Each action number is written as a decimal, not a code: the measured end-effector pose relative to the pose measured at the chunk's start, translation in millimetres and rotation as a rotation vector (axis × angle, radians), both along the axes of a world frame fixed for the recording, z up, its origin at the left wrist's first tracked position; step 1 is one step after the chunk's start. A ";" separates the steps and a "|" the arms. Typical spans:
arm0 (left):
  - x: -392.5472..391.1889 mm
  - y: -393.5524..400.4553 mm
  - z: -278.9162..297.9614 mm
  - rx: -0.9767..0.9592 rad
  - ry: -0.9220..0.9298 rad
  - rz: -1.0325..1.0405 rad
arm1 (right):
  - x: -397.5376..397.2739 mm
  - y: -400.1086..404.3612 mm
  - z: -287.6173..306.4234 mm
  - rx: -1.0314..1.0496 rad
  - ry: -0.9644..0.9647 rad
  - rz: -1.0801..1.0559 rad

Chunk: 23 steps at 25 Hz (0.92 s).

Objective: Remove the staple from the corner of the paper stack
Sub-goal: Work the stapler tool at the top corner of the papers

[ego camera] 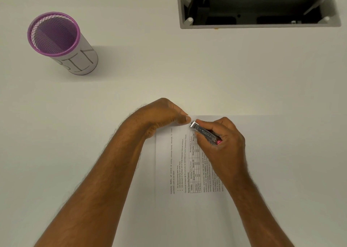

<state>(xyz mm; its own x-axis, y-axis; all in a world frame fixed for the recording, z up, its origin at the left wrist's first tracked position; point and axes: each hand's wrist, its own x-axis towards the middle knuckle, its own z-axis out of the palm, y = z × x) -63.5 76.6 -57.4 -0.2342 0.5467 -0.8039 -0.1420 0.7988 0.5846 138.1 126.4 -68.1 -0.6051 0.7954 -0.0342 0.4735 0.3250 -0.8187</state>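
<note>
A printed paper stack (180, 171) lies on the white table, its text running sideways. My left hand (161, 115) presses on its far left corner, thumb tip toward the right. My right hand (223, 139) grips a small silver stapler (203, 132) with a pink end. The stapler's metal tip sits at the paper just right of my left thumb. The staple itself is too small to make out; my left hand covers most of that corner.
A purple mesh cup (56, 38) with a white label reading "BIN" stands at the far left. An open cable slot (257, 8) is set into the table at the far right.
</note>
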 end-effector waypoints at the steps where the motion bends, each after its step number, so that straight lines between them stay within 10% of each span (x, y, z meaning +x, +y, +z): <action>1: -0.1 -0.2 0.4 -0.001 -0.001 -0.001 | -0.2 -0.8 -0.1 0.009 0.001 -0.006; 23: 5.7 3.9 -7.4 -0.034 0.043 0.038 | -1.9 0.3 -10.0 -0.025 0.033 0.059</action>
